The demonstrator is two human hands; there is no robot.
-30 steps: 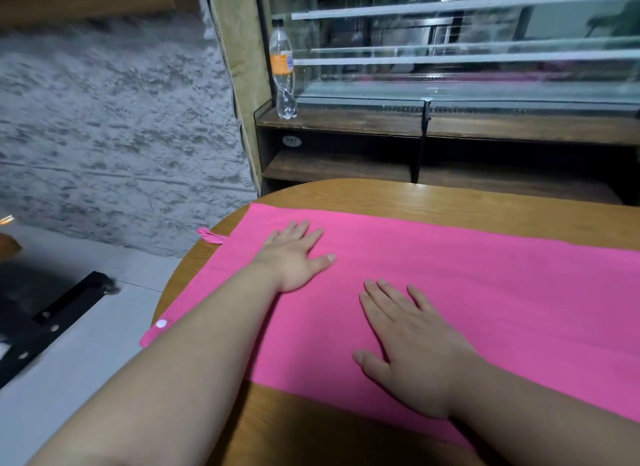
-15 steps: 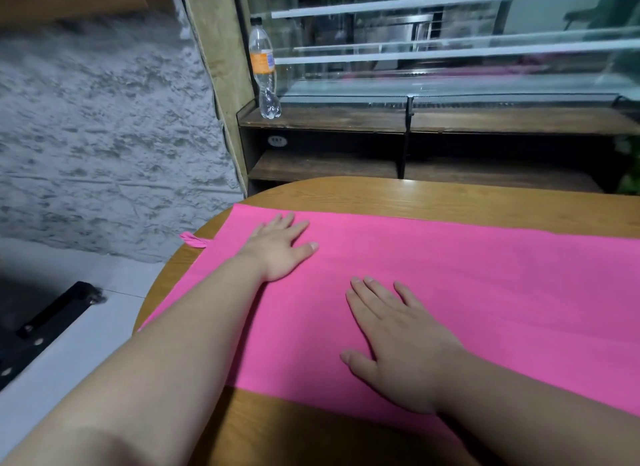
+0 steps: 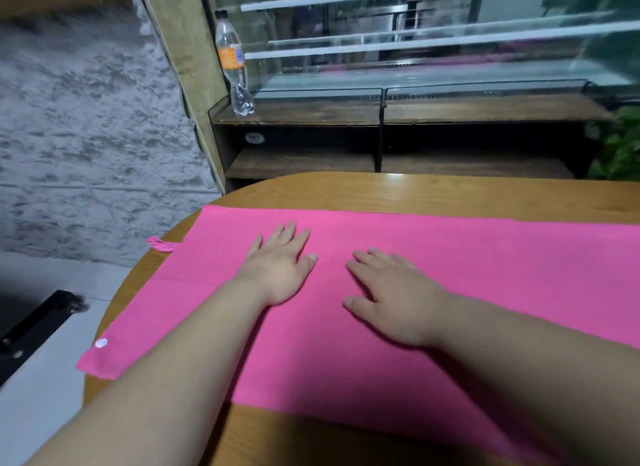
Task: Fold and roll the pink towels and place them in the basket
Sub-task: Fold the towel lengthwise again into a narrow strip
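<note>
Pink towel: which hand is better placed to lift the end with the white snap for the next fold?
Left, probably. The left hand lies flat on the pink towel nearer the white snap; the right hand rests farther toward the middle.

The towel (image 3: pixel 485 275) lies spread on the bench (image 3: pixel 415 191). Both hands rest flat on it, the left hand (image 3: pixel 277 268) beside the right hand (image 3: pixel 391 299), not touching. Beyond the hands and to their left, a bottle (image 3: pixel 233 67) stands on a shelf (image 3: pixel 311 113) behind the bench.
</note>
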